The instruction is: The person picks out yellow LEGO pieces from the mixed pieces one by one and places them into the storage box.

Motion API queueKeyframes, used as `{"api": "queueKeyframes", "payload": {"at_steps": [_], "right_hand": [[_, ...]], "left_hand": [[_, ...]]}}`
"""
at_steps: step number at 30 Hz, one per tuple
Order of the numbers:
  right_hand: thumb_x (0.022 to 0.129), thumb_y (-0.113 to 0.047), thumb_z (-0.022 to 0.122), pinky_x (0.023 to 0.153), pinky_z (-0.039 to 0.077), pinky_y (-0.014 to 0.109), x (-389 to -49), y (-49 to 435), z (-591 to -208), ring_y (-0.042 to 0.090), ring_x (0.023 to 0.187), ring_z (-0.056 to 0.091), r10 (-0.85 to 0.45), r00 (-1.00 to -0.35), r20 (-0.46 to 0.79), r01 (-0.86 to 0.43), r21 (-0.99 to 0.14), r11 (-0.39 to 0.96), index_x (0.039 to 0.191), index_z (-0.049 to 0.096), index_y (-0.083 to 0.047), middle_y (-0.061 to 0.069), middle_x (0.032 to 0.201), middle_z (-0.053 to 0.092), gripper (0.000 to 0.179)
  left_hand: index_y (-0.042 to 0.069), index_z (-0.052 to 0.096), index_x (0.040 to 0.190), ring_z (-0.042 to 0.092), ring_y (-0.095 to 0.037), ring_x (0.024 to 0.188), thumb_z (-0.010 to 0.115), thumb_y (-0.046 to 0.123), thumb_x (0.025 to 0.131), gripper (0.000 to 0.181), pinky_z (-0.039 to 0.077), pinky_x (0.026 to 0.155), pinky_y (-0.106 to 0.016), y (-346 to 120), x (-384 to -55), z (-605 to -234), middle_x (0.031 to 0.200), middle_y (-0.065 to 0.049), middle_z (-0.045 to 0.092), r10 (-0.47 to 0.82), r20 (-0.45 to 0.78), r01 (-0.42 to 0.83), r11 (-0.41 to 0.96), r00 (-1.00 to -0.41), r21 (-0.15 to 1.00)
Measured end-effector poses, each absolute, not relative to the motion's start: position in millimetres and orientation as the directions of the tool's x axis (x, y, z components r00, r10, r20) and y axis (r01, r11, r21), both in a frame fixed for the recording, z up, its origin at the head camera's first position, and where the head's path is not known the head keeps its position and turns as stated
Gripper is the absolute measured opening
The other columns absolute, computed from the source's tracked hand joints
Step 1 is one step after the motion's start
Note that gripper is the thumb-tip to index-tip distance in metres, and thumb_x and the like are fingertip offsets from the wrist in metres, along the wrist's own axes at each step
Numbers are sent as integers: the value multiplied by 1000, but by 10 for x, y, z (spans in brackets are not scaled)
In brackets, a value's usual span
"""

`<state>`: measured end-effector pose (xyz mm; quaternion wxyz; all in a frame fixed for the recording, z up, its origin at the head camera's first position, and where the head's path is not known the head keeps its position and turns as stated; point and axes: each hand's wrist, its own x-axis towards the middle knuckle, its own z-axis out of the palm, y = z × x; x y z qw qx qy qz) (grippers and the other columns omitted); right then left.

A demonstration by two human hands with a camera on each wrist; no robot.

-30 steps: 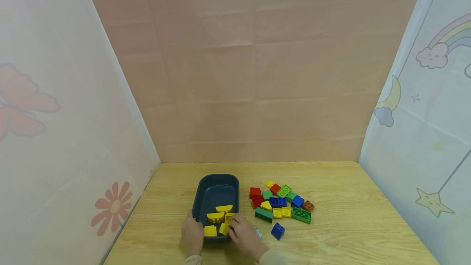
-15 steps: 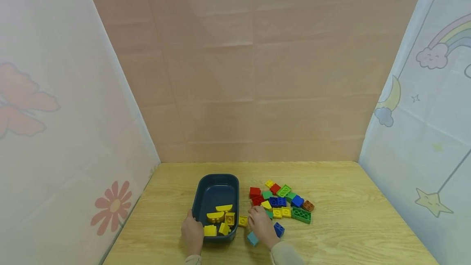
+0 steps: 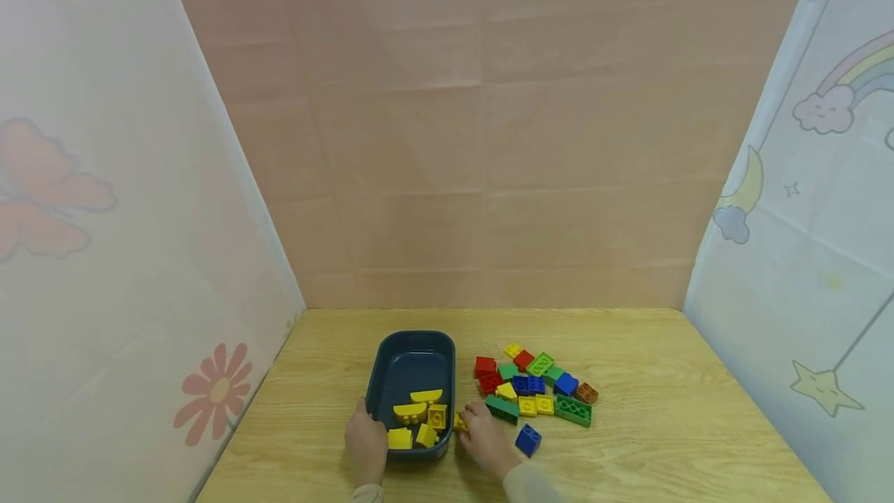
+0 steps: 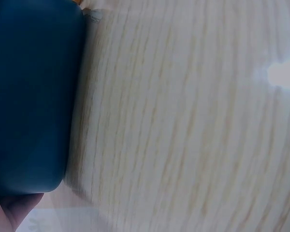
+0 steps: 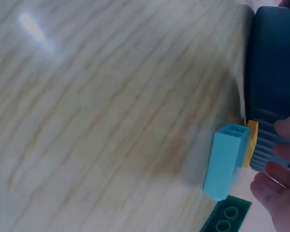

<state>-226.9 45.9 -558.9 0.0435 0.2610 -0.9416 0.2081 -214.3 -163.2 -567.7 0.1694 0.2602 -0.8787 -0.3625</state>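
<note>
My left hand (image 3: 365,445) grips the near left side of a dark blue bin (image 3: 377,367), thumb over its rim. In the left wrist view only a bit of that hand shows under the bin (image 4: 34,96). Several yellow toy bricks, one a half-round block (image 3: 410,413), lie in the bin's near half. Just outside its right wall is a yellow brick (image 3: 459,422), with the fingertips of my right hand (image 3: 486,437) right at it. In the right wrist view those fingers are loosely bent and spread beside the yellow brick (image 5: 251,142). A light blue brick (image 5: 222,162) stands close by, mostly hidden in the head view.
Right of the bin lies a loose group of bricks, including red (image 3: 485,366), lime green (image 3: 540,364), brown (image 3: 587,392) and dark green (image 3: 573,411) ones. A blue slope brick (image 3: 528,440) sits nearer me. Printed cloth walls (image 3: 789,293) flank the wooden table (image 3: 663,410).
My right hand left the bin's inside, where a yellow brick now lies, moved right past the light blue brick, then came back left to the yellow brick beside the bin. My left hand stayed put.
</note>
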Motion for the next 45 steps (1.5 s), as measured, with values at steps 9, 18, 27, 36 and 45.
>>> {"api": "queueKeyframes", "payload": {"at_steps": [9,18,27,36,45], "right_hand": [[73,-11,69,78,48,39,-2254,428,-5702,31,94,55,-517,-846,126,-527,-338,780,92,65,3,19,101,59,24],[71,-14,72,66,48,30,-2261,457,-5728,17,76,52,-555,-816,161,-577,-282,766,83,65,-3,4,83,54,18],[71,-12,70,49,36,21,-2247,465,-5744,7,57,39,-564,-801,204,-599,-252,760,61,57,-12,-4,65,39,17],[67,-3,68,50,39,21,-2203,453,-5715,8,59,41,-541,-795,274,-603,-267,751,59,58,-7,-3,67,39,13],[68,-2,69,54,44,22,-2213,452,-5676,10,66,46,-498,-813,303,-577,-301,759,65,60,-5,-3,72,42,10]], "left_hand": [[-15,48,116,59,-40,87,53,-13,72,45,49,69,-48,-1639,-2147,-5700,95,-29,60,-574,126,-321,611,-809,724],[-16,48,116,58,-40,89,53,-13,73,43,49,70,-49,-1641,-2149,-5698,98,-30,59,-575,129,-318,610,-808,726],[-15,47,118,58,-40,91,53,-12,74,45,48,72,-49,-1630,-2143,-5683,101,-29,58,-586,102,-343,597,-804,725],[-15,47,118,57,-41,92,53,-11,75,44,47,73,-49,-1629,-2148,-5671,101,-30,58,-599,83,-365,586,-797,723],[-15,46,119,57,-41,92,52,-11,75,44,47,73,-50,-1636,-2141,-5673,101,-30,58,-593,93,-356,593,-800,722]]}}
